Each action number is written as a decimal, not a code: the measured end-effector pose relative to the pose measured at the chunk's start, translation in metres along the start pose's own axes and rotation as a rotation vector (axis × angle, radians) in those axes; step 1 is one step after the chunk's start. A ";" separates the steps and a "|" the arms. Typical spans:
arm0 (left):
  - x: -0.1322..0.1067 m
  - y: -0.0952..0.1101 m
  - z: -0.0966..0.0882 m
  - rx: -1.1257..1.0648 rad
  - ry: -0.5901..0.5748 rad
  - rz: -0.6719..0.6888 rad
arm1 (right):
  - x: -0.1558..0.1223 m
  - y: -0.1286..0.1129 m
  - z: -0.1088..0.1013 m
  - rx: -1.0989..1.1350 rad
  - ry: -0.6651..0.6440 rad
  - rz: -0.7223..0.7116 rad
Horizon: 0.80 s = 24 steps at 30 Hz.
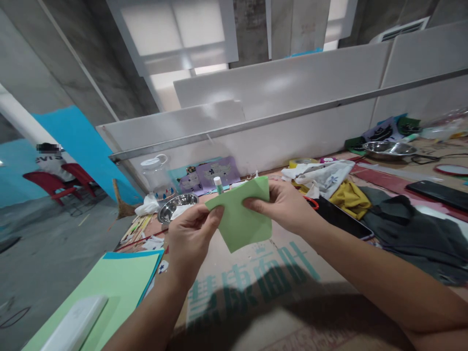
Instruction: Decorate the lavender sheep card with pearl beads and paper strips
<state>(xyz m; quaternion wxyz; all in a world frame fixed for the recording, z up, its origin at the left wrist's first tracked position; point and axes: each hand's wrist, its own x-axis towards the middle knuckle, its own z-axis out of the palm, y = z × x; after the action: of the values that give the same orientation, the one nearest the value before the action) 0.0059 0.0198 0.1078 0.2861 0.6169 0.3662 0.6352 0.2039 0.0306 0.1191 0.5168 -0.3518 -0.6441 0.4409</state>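
Note:
A piece of light green paper (245, 219) is held up above the printed cardboard (256, 282) on the table. My left hand (195, 229) pinches its upper left corner between thumb and fingers. On the other side, my right hand (280, 204) grips the upper right edge, thumb lying across the front; the fingers behind are hidden. Just beyond the paper stands a glue stick (218, 185) with a white cap. Near my left hand is a shiny metal bowl (179, 204) with something white in it.
At left, a white box-like object (75, 324) lies on green sheets (120, 273). A clear jar (155, 178) and purple cards (208, 174) stand by the partition. To the right are a black phone (343, 219), cloth scraps (353, 199) and another metal bowl (389, 150). A person (51, 163) sits far left.

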 end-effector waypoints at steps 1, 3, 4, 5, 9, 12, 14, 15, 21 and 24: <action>0.000 0.000 0.000 -0.002 -0.001 0.000 | 0.000 0.000 0.000 -0.005 0.001 -0.002; -0.001 0.000 0.000 -0.004 -0.003 0.000 | 0.000 -0.001 0.000 -0.015 0.004 -0.003; -0.001 -0.001 0.000 -0.005 -0.003 0.001 | 0.000 -0.001 0.001 -0.014 0.005 -0.002; 0.000 -0.001 0.000 -0.006 -0.003 0.001 | 0.000 -0.001 0.001 -0.012 0.005 0.000; 0.000 -0.001 0.000 -0.007 0.004 -0.003 | 0.001 -0.001 0.001 0.001 0.003 0.014; 0.000 0.000 0.001 -0.003 0.008 -0.005 | 0.001 -0.001 0.001 0.003 0.007 0.025; 0.000 0.000 0.001 0.007 0.008 -0.005 | 0.000 -0.001 0.000 0.004 0.004 0.021; 0.000 0.000 0.001 0.009 0.007 -0.003 | 0.000 -0.001 0.000 0.002 0.004 0.017; 0.000 -0.003 -0.001 -0.005 -0.043 -0.016 | 0.001 -0.001 0.001 -0.017 0.040 -0.029; 0.000 -0.008 -0.001 -0.015 -0.142 -0.054 | 0.002 -0.001 0.000 -0.019 0.075 -0.068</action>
<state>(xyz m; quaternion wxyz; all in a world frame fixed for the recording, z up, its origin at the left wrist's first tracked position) 0.0045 0.0241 0.1013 0.3329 0.6483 0.3567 0.5845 0.2035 0.0319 0.1208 0.5518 -0.3507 -0.6401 0.4034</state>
